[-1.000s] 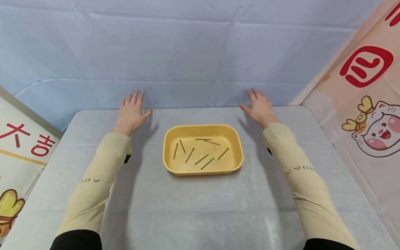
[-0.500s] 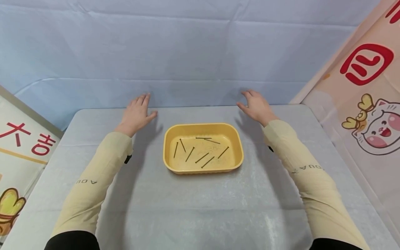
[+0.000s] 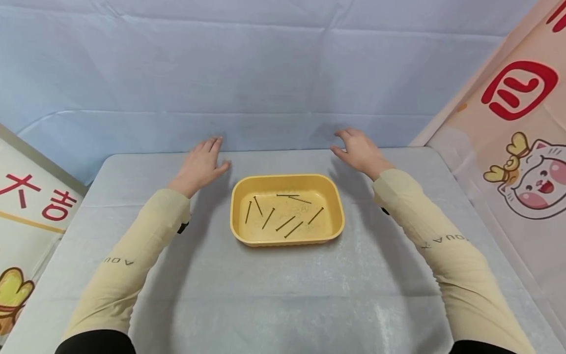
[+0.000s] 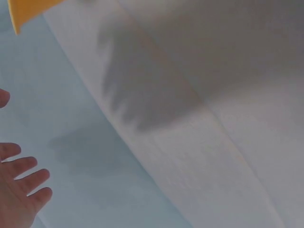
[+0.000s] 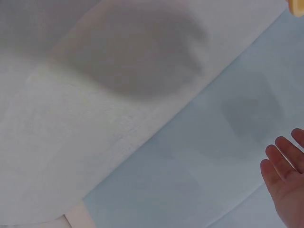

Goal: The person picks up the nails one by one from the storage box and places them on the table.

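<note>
In front of a blue sheet (image 3: 283, 73), the table (image 3: 274, 285) bears a yellow tray (image 3: 287, 184) toward its far side. The left hand (image 3: 199, 166) has drawn inward, nearer the tray, the right hand (image 3: 360, 152) slightly; both have relaxed fingers, holding nothing, apart from it. Its raised walls surround several loose nails (image 3: 285, 223).

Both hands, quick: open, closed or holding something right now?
Left hand: open, holding nothing.
Right hand: open, holding nothing.
</note>
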